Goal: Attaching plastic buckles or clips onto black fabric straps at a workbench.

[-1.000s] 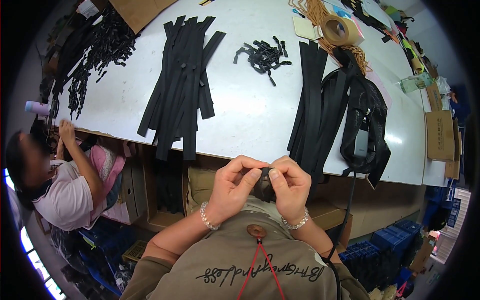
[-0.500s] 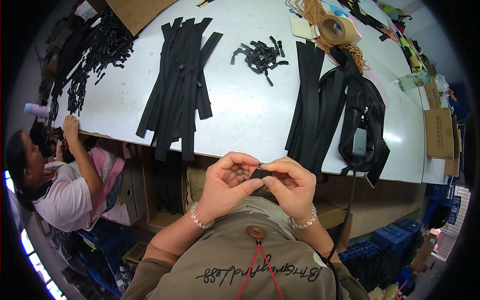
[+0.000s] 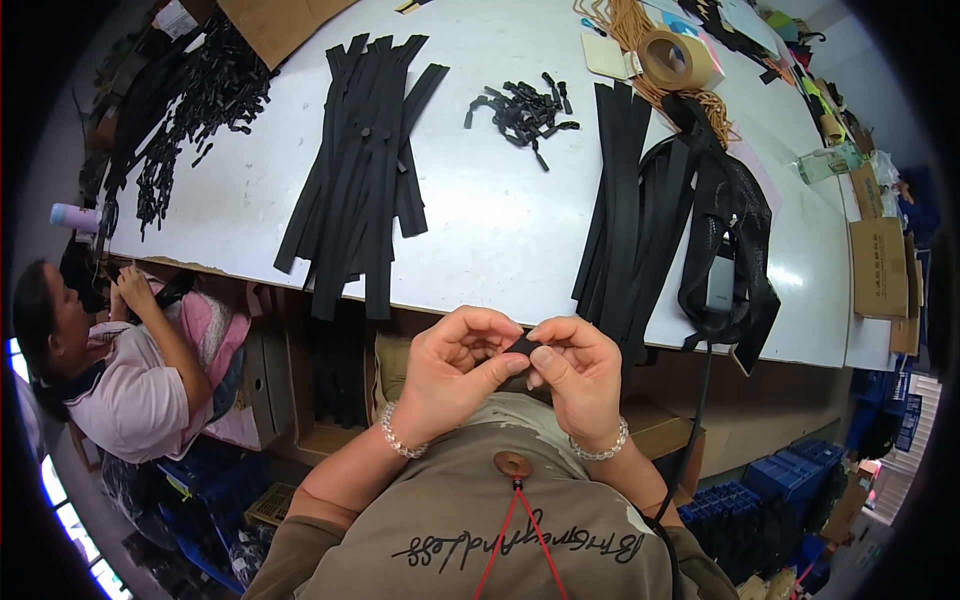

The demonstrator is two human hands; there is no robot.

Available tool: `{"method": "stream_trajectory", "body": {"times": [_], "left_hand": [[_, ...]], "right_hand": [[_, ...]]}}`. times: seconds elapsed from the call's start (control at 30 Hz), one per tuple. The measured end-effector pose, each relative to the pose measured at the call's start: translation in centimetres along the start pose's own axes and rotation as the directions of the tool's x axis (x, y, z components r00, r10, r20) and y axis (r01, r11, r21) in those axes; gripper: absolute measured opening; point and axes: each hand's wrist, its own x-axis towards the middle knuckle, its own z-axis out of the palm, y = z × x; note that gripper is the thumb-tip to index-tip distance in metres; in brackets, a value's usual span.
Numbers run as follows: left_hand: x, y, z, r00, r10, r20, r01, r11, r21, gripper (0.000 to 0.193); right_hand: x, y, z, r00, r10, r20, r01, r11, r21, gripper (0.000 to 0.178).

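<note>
Left hand (image 3: pixel 460 358): thumb and fingers pinching the left side of a small, flat, matt black piece of strip (image 3: pixel 522 346); a clear beaded bracelet (image 3: pixel 397 432) circles the wrist.
Right hand (image 3: pixel 580 368): thumb and fingers grasping the same piece from its right side; a second clear beaded bracelet (image 3: pixel 601 443) sits at this wrist.
Black piece: between the two hands, in front of the person's body by the near edge of the white smooth-topped bench (image 3: pixel 470 240); the fingers partly hide it.
Long strips: a loose bundle of flat black fabric strips (image 3: pixel 362 180) lies left of centre on the bench, another bundle of flat black strips (image 3: pixel 615 210) to the right.
Small parts: a pile of little black elongated pieces (image 3: pixel 525 110) between the bundles.
Right side: a black mesh bag (image 3: pixel 745 210) beside the right bundle; beyond it, a wide roll of brown tape (image 3: pixel 672 60) near tan cord (image 3: pixel 622 18).
Co-worker: a person in a pale top (image 3: pixel 135 385) at the far left, hands raised together by the bench edge.
</note>
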Motion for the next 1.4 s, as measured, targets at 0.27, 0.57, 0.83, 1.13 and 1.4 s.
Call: {"method": "stream_trajectory", "body": {"times": [0.27,0.57,0.83,1.13,1.4], "left_hand": [[-0.2,0.0,0.3,0.999,-0.032,-0.022,0.032,0.999,0.044,0.019],[-0.6,0.9,0.0,0.999,-0.04,0.035,0.02,0.894,0.449,0.008],[-0.5,0.5,0.0,0.984,0.157,0.085,-0.178,0.875,0.449,0.008],[-0.3,1.2,-0.1,0.982,0.169,0.081,-0.186,0.845,0.501,0.007],[-0.1,1.9,-0.1,0.921,0.352,0.166,-0.37,0.664,0.65,0.012]], "right_hand": [[-0.1,-0.2,0.9,0.963,-0.268,-0.04,0.246,0.927,-0.285,0.014],[0.3,-1.3,-0.3,0.993,-0.093,0.068,0.11,0.939,-0.325,0.012],[0.4,-1.1,-0.3,0.99,0.138,-0.003,-0.136,0.979,0.153,0.011],[0.1,-0.5,-0.2,0.987,-0.159,-0.001,0.157,0.976,-0.152,0.014],[0.2,-0.5,-0.3,0.939,-0.335,0.081,0.34,0.863,-0.374,0.016]]}}
